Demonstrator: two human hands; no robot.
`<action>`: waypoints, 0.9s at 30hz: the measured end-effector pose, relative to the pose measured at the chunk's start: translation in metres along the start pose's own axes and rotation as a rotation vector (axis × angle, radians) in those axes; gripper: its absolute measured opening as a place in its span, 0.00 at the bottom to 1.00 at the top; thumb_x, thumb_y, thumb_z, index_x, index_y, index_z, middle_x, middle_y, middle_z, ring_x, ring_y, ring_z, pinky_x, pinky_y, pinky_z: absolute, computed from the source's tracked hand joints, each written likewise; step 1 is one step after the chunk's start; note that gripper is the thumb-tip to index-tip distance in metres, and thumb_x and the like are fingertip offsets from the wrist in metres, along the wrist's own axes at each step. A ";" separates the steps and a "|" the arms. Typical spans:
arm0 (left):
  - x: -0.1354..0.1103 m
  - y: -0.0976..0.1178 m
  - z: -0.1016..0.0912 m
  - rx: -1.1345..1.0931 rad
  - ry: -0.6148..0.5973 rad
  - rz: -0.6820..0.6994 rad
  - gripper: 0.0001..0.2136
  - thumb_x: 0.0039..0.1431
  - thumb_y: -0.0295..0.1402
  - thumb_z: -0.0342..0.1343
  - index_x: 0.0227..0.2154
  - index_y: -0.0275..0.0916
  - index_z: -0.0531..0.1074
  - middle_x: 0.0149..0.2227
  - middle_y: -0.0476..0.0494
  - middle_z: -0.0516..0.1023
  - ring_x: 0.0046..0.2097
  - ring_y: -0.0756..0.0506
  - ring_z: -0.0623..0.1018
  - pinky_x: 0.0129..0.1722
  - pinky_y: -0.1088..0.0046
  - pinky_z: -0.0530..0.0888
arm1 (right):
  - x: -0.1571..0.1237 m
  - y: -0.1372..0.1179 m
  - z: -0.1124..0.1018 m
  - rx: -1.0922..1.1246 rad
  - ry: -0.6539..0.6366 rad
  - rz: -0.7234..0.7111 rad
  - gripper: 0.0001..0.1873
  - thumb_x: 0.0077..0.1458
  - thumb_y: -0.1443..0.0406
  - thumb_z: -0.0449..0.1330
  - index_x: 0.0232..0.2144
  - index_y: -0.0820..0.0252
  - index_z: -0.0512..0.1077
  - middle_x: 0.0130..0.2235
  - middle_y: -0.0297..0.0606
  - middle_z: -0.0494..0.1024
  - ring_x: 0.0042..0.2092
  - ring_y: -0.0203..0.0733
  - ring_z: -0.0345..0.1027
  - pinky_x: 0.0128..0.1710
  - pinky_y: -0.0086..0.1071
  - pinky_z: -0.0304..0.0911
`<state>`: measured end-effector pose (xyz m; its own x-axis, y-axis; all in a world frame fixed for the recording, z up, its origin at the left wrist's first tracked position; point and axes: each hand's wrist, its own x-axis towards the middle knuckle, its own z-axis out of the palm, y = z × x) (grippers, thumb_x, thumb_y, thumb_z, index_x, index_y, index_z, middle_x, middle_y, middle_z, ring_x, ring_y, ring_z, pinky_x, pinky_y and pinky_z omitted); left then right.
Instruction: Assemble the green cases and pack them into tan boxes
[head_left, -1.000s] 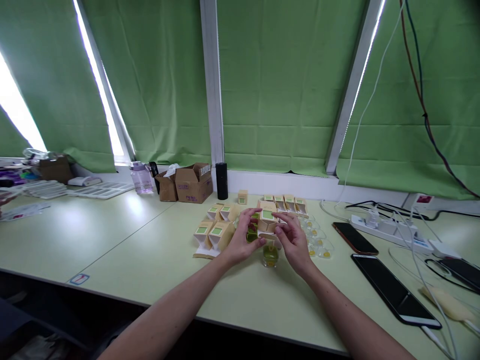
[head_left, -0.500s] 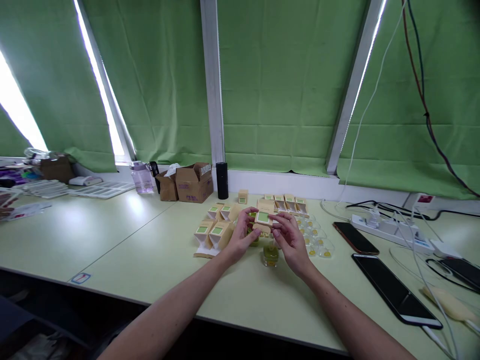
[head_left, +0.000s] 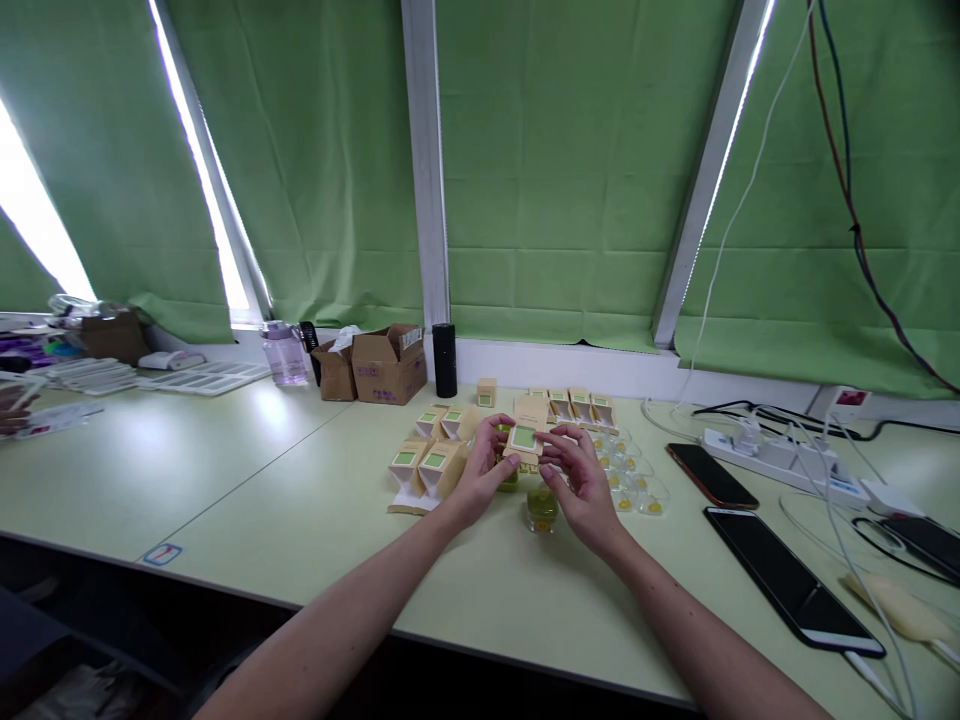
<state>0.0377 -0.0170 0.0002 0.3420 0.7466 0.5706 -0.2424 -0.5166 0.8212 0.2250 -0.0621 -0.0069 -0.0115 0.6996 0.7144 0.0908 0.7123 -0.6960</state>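
Green blinds behind a pale table where two hands meet at a small carton

The blinds fill the upper half of the view, and the long table runs below them. In the middle, a small tan carton with a pale-bordered green panel is held up between the person's hands. The left hand pinches the carton's left side, its thumb at the near edge and its fingers slightly parted around the side. The right hand is half curled, with bent fingertips at the carton's right edge and the thumb a little apart below them; whether it grips firmly, I cannot tell.

Just nearer the viewer, between the wrists, a small glass jar with green contents stands upright on the table. Left of the left hand are similar cartons with green panels. Beyond the right hand lies a cluster of clear containers with yellow spots. Farther right are two dark phones and a white power strip. At the far left edge, another person's hand is partly visible.
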 end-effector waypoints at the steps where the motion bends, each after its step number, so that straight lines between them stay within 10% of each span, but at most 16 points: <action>1: 0.000 0.000 0.000 0.001 0.001 0.001 0.29 0.63 0.52 0.67 0.59 0.46 0.63 0.49 0.40 0.76 0.52 0.40 0.76 0.52 0.62 0.74 | 0.000 0.000 0.000 -0.003 0.001 -0.004 0.19 0.69 0.54 0.64 0.60 0.43 0.77 0.59 0.42 0.63 0.50 0.44 0.77 0.57 0.47 0.77; 27: 0.003 -0.006 0.002 0.295 0.063 0.170 0.19 0.69 0.45 0.62 0.57 0.44 0.74 0.59 0.36 0.65 0.47 0.45 0.75 0.48 0.65 0.78 | 0.001 0.005 0.001 -0.049 0.079 -0.015 0.14 0.69 0.56 0.64 0.55 0.46 0.80 0.56 0.41 0.65 0.44 0.39 0.77 0.52 0.43 0.80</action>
<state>0.0421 -0.0123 -0.0026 0.2599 0.6594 0.7054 -0.0148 -0.7277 0.6857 0.2248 -0.0574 -0.0100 0.0648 0.6810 0.7294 0.1395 0.7176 -0.6823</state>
